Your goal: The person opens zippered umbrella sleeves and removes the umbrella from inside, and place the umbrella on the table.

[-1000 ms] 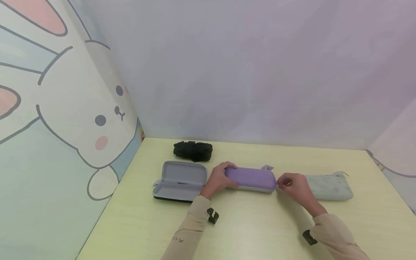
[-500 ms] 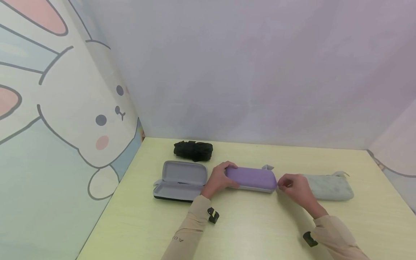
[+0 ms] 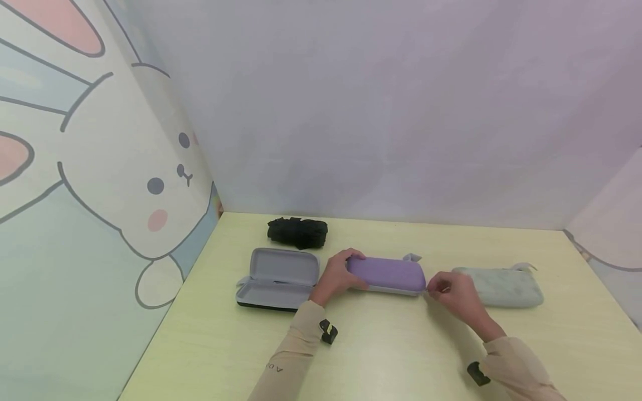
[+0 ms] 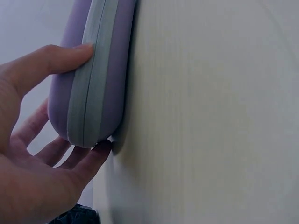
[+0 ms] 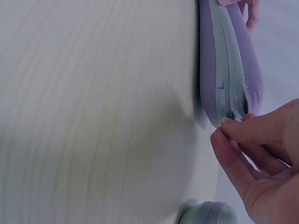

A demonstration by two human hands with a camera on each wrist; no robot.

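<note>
A purple zippered case (image 3: 387, 274) with a pale grey zipper band lies on the table, lid down flat. My left hand (image 3: 340, 277) grips its left end, the thumb (image 4: 74, 58) on the zipper band and fingers curled round the far side and end. At the case's right end, my right hand (image 3: 455, 292) pinches the zipper pull between thumb and forefinger (image 5: 229, 151). The pull itself is mostly hidden by the fingertips. Beside the slider (image 5: 231, 115) the band gapes slightly. A grey fabric loop (image 3: 412, 258) sticks out behind the case.
Left of the purple case lies an open case (image 3: 283, 267) with grey lining. Behind that is a black folded bundle (image 3: 298, 233). A pale grey-green case (image 3: 506, 288) lies to the right, behind my right hand. The table (image 3: 381, 356) ends at a curtain-like backdrop (image 3: 391, 111).
My right hand has moved slightly toward the front at the case's right end, still pinching the zipper pull. The left hand and the cases stay where they were.
</note>
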